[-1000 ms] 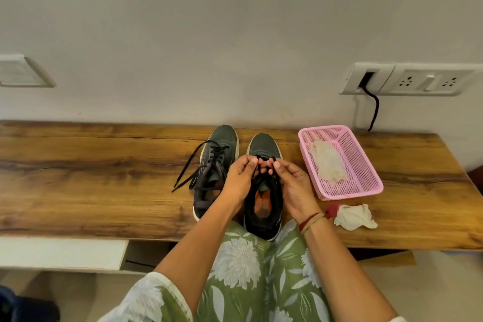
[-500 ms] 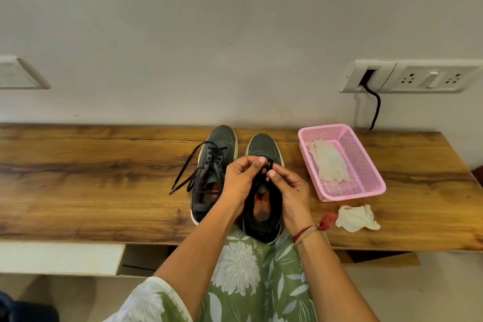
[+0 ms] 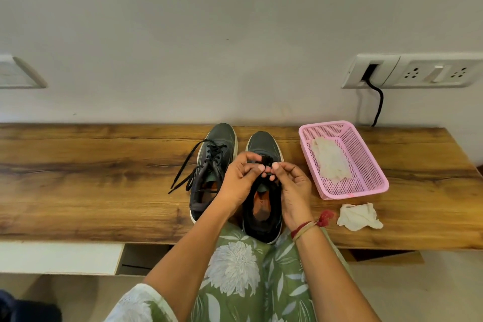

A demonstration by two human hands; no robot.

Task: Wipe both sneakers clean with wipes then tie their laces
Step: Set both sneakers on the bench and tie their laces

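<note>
Fingertips of the left hand (image 3: 239,178) and the right hand (image 3: 294,188) meet over one sneaker (image 3: 264,145), curled and pinching its black lace (image 3: 266,160) between them. Below the fingers that sneaker's mouth gapes, heel toward the person. Just left of the fingers stands the other sneaker (image 3: 220,136), its laces (image 3: 192,165) loose and trailing onto the wooden bench (image 3: 91,178). Right of the fingers sits a pink basket (image 3: 352,193) holding wipes (image 3: 329,162); a crumpled wipe (image 3: 359,217) lies near the right wrist.

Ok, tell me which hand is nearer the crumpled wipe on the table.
Right. The right hand pinches the laces left of the crumpled wipe; the left hand, pinching them too, sits beyond it, farther left.
</note>
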